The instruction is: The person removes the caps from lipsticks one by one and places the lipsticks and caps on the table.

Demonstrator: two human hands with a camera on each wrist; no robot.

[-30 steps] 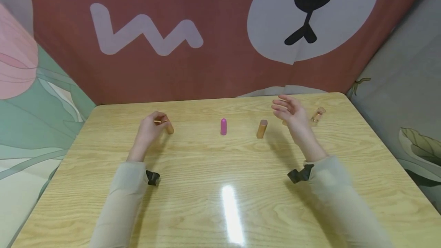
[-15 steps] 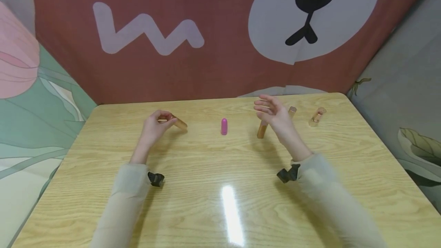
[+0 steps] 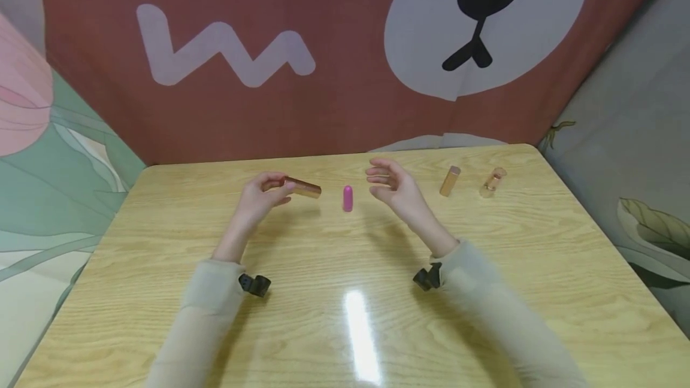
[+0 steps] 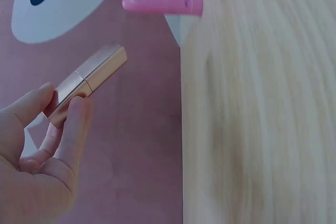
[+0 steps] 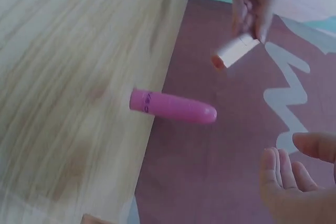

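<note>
My left hand pinches a square rose-gold lipstick tube by one end, between thumb and fingers, and holds it tilted above the table. In the left wrist view a seam runs around the capped lipstick tube. Between my two hands stands a bright pink, round-tipped lipstick-like tube, upright on the tabletop, with small dark lettering near its base in the right wrist view. Just right of it hovers my right hand, fingers loosely bent, nothing in them and touching nothing.
On the wooden table, a gold tube and a clear-and-rose-gold tube stand at the back right. A printed cloth hangs along the back edge.
My left hand has carried the rose-gold lipstick tube rightward, lifting and tilting it. My right hand has moved left toward the pink tube, now covering where another gold tube stood.
</note>
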